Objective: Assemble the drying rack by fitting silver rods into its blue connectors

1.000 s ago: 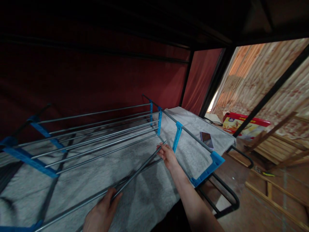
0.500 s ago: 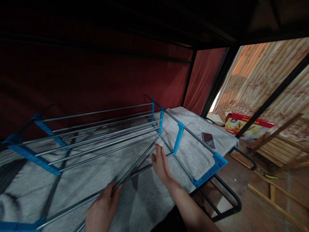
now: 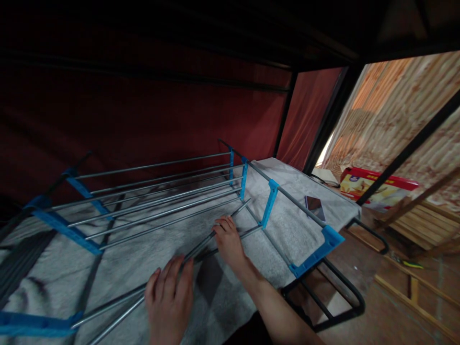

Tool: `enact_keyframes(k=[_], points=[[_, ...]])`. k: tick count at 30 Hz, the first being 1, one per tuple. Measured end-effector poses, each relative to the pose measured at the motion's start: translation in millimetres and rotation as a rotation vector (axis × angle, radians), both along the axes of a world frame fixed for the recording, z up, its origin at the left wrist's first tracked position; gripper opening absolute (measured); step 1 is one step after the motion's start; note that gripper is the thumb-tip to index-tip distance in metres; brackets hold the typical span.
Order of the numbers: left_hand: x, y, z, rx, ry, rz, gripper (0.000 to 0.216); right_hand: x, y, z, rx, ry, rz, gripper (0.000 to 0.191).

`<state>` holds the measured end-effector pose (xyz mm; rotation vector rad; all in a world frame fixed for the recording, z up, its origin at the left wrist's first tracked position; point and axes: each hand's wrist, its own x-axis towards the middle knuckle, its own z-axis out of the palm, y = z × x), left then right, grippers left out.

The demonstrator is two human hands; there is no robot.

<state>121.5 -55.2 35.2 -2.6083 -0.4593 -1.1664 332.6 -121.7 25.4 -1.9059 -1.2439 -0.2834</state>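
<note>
A loose grey metal rod [image 3: 124,316] slants across the front of a rack made of metal bars and blue plastic brackets [image 3: 268,206]. My left hand [image 3: 170,292] lies over the rod's middle with its fingers curled round it. Further along, my right hand [image 3: 229,242] has its fingers bent over the same rod, near the far end. Beneath my hands runs the rack's front bar [image 3: 108,305], which joins the blue bracket at lower left [image 3: 39,323]. Both palms hide part of the rod.
The rack lies on a grey blanket [image 3: 276,237] on a black metal bed frame [image 3: 355,302]. Beyond the rack's right side is a phone [image 3: 315,209]. A red and yellow box [image 3: 377,189] and wooden frames [image 3: 415,290] are at the right. A dark red cloth [image 3: 161,115] hangs behind.
My right hand has come down and left onto the rod, fingers now bent over it. The left hand has shifted right, its grip now from above. The rod's far end has moved slightly.
</note>
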Motion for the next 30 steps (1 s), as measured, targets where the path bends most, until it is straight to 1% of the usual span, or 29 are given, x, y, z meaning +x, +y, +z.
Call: enact_keyframes(k=[3,7,9,12,15,18,20,22,24,27,28,30], points=[[2,-11,3.8,0.044,-0.028,-0.123,0.041,2,4,6.3,0.128,0.203,0.023,0.036],[2,-9,-0.1,-0.039,0.002,-0.192,0.038,2,7,15.1,0.279,0.499,0.093,0.029],[1,-3,-4.1,-0.097,-0.005,-0.189,0.034,4,8,19.8,0.364,0.598,0.121,0.025],[0,5,-8.6,-0.206,-0.063,-0.148,0.027,10,6,27.6,0.493,0.671,0.131,0.021],[2,9,-10.0,-0.293,-0.093,-0.128,0.025,20,4,37.2,0.58,0.736,0.053,0.02],[5,11,-10.0,-0.328,-0.125,-0.123,0.025,26,2,49.9,0.597,0.819,-0.017,0.021],[8,11,-9.0,-0.335,-0.149,-0.117,0.025,25,2,58.8,0.592,0.857,-0.018,0.023],[10,10,-6.4,-0.345,-0.169,-0.097,0.025,20,1,65.9,0.596,0.886,0.014,0.026],[12,9,-2.1,-0.348,-0.205,-0.038,0.027,13,0,70.1,0.588,0.93,0.083,0.03],[12,9,5.2,-0.345,-0.275,0.081,0.035,1,-1,73.1,0.517,1.041,0.223,0.04],[11,10,7.2,-0.343,-0.279,0.093,0.037,-3,-1,73.9,0.488,1.08,0.268,0.043],[11,13,9.6,-0.339,-0.255,0.074,0.039,-10,0,75.8,0.441,1.147,0.343,0.048]])
